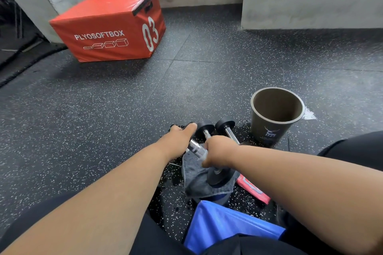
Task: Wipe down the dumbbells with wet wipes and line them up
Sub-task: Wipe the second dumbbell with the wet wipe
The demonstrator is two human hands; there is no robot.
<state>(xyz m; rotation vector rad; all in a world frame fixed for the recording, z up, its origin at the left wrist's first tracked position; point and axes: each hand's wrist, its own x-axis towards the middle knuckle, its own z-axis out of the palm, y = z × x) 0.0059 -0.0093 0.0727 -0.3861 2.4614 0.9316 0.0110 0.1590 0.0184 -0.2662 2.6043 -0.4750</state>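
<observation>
Where dumbbells [209, 136] lie, cup [275, 114] alongside.

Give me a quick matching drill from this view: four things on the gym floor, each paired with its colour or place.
Things:
1. plyo box
2. paper cup
3. cloth
4. wipes pack

Descriptions:
A. grey, under the held dumbbell
B. orange-red, far left by the wall
C. pink, right of the cloth
D. upright, dark olive, right of the dumbbells

Pairs: 1-B, 2-D, 3-A, 4-C
</observation>
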